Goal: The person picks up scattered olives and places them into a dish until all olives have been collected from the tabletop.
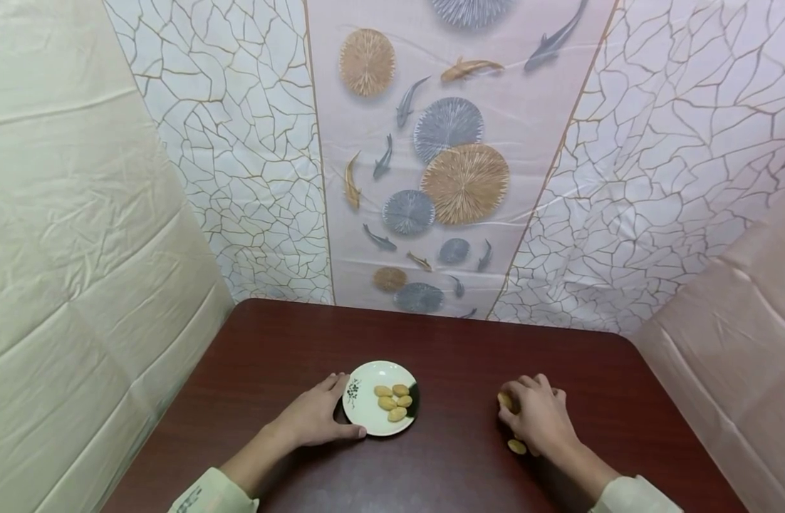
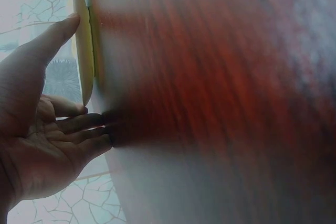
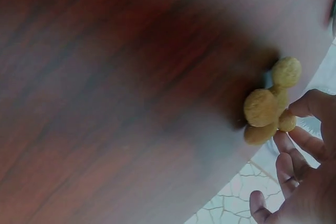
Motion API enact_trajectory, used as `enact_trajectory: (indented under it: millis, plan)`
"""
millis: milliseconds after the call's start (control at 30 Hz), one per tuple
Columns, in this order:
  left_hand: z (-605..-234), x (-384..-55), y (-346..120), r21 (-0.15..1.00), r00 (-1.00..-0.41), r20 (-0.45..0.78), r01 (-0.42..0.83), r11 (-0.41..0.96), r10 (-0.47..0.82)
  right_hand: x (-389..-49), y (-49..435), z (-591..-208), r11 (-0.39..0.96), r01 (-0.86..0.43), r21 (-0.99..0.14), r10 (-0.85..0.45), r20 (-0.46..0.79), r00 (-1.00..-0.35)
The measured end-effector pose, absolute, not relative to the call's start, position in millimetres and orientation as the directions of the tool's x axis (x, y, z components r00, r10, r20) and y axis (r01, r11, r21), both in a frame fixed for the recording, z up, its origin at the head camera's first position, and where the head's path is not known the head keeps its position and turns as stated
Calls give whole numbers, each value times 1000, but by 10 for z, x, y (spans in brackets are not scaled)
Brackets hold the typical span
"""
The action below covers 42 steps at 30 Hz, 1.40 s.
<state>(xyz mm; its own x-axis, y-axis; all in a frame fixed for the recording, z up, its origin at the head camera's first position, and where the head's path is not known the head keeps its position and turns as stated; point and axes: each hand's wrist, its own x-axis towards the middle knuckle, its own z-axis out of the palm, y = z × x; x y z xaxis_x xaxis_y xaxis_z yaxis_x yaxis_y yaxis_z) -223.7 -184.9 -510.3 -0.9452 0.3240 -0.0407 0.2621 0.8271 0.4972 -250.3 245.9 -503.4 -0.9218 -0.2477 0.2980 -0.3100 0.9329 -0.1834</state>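
A small white plate [image 1: 367,417] with a dark green patch and a plant design holds several tan, wrinkled oval pieces [image 1: 386,402]. My left hand [image 1: 315,417] holds the plate by its left rim, thumb at the near side and index finger at the far side. In the left wrist view the plate [image 2: 84,59] appears edge-on between thumb and fingers. Farther right, my right hand [image 1: 541,417] reaches down over more tan pieces [image 1: 516,447]. Its thumb and index finger pinch one small piece [image 3: 287,121], beside a cluster of rounded tan pieces [image 3: 260,107].
Both hands work over a dark red-brown wooden table [image 1: 444,456]. A patterned cloth backdrop [image 1: 424,178] with fish and round motifs stands behind the table's far edge. Pale cloth walls [image 1: 97,249] rise on the left and right sides.
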Motion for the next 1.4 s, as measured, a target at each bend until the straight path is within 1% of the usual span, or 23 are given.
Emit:
enact_trajectory:
  millis: [200,533,867,1033,1400]
  plan:
    - [-5099,-2228,-1840,500,-945,-54,254,828,322,-2477,2370,-4977,924,-338,-178,-270,322,-907]
    - [-5041,-2231,-1839,486,-946,-42,263,834,322,-2496,2212,-4910,900,-404,-164,-319,385,-866]
    - [-5089,-2236,-1836,489,-947,-46,257,834,318,-2476,2031,-4881,854,-478,-203,-352,451,-820]
    - [-5093,-2253,-1836,488,-947,-39,261,833,319,-2481,1947,-4850,845,-486,-223,-359,437,-825]
    - [-5052,-2219,-1818,487,-949,-44,253,836,313,-2500,1806,-4816,839,-497,-222,-380,415,-827]
